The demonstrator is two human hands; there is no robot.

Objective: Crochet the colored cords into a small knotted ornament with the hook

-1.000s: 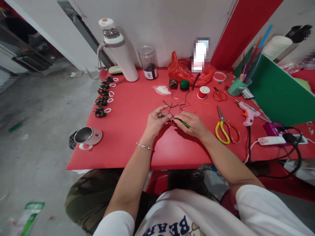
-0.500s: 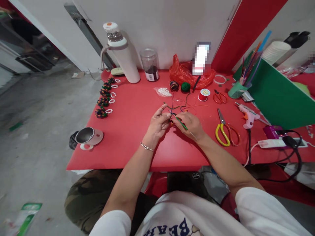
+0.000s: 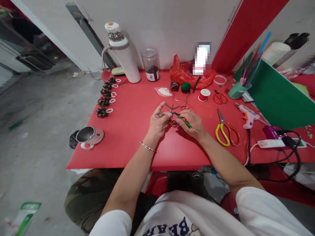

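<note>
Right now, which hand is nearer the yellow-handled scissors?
Right. The right hand is next to the yellow-handled scissors, not touching; the left hand is beyond it, farther away.

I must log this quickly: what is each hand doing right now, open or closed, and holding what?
Left hand: closed, pinching the coloured cords.
Right hand: closed, holding a thin green-handled tool.

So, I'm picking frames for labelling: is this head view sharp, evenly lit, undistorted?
Head view: left hand, right hand and coloured cords sharp; soft light, faint shadow on red table under right hand; wide-angle slants the wall edges; pixelated patch above red bag.
</note>
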